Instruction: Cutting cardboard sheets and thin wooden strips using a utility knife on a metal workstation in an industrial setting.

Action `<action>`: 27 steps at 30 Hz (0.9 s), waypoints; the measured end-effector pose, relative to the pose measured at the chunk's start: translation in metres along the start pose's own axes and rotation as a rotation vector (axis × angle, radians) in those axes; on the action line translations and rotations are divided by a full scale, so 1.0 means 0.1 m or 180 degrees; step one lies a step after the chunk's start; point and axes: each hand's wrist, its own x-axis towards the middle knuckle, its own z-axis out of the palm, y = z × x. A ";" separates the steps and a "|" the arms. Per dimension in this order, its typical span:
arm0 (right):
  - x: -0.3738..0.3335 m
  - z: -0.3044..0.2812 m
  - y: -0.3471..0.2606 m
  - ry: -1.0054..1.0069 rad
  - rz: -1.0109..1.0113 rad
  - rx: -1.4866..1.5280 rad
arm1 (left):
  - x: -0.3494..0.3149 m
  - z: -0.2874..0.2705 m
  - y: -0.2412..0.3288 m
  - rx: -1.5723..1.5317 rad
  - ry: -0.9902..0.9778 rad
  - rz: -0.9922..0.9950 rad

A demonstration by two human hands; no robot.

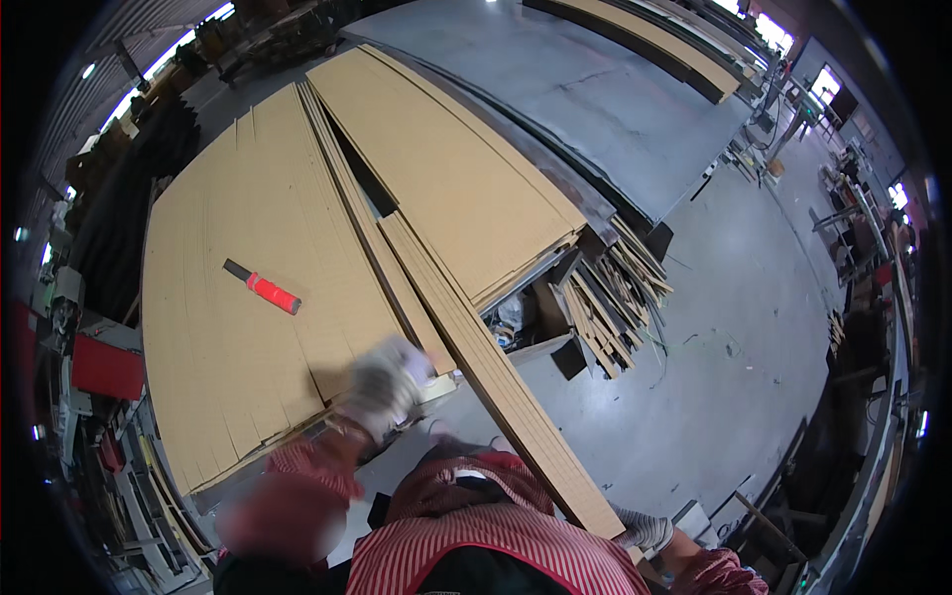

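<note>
My left hand [385,389], in a pale glove, is smeared by motion over the near edge of a large cardboard sheet [228,357]; its fingers cannot be made out. A long stack of narrow cardboard strips [496,397] slants from the sheets down to my right side. At its near end my right hand [647,532], in a grey striped glove, grips the strips, with the fingers partly hidden by them. On the left sheet lies a knife with a red wrapped handle [273,293] and a dark blade, touched by neither hand.
A second stack of cardboard sheets [456,169] lies to the right of the first. Beyond it stands a wide grey table [595,89]. Cardboard offcuts [605,307] are heaped beside an open box [545,317]. Grey floor [734,347] extends along the right, with machinery further off.
</note>
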 end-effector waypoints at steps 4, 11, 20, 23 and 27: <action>0.01 0.07 -0.09 0.0095 -0.0023 -0.0011 | 0.45 -0.15 -0.07 0.0315 0.0307 -0.0683; 0.06 -0.05 0.20 -0.0018 -0.0247 0.0186 | 0.03 -0.62 0.02 -0.1796 0.0543 -0.0023; 0.85 0.27 -0.86 -0.0048 -0.0698 -0.1474 | -0.97 0.52 -0.69 -0.2203 0.1435 -0.0202; 1.64 0.19 -1.23 0.0268 -0.0906 -0.1457 | -0.74 0.80 -0.18 -0.3897 0.0974 -0.0657; 2.39 0.26 -1.84 0.0198 -0.0074 -0.1310 | -0.41 0.96 -0.63 -0.2937 0.0404 -0.0679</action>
